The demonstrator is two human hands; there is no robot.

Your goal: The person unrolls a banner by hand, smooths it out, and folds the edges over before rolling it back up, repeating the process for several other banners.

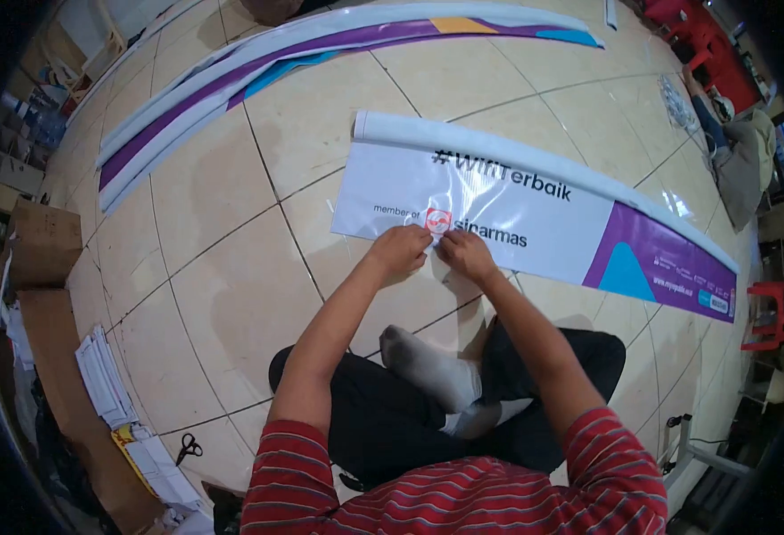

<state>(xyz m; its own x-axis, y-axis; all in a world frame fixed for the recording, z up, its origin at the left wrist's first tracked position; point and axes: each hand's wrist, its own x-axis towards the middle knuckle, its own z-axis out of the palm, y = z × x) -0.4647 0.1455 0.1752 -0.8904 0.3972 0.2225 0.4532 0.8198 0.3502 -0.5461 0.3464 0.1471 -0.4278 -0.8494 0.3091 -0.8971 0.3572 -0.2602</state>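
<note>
A printed vinyl banner [383, 183] lies on the floor before my crossed legs, its far side rolled into a white tube [499, 147]. White covers most of its face, with black lettering and a small red logo; the right end is purple with a blue shape. At the near edge, just below the logo, my left hand [401, 251] has its fingers closed on the banner. Close beside it, my right hand [468, 256] pinches the same edge. The fingertips nearly meet, and the bit of edge between them is partly hidden.
Another long, folded purple-and-white banner [231, 76] stretches across the tiled floor [214, 294] at the back. Black scissors [189, 448] lie at lower left beside stacked papers [107, 374] and cardboard [71, 410]. A red stool [771, 314] stands at right, near another seated person [738, 160].
</note>
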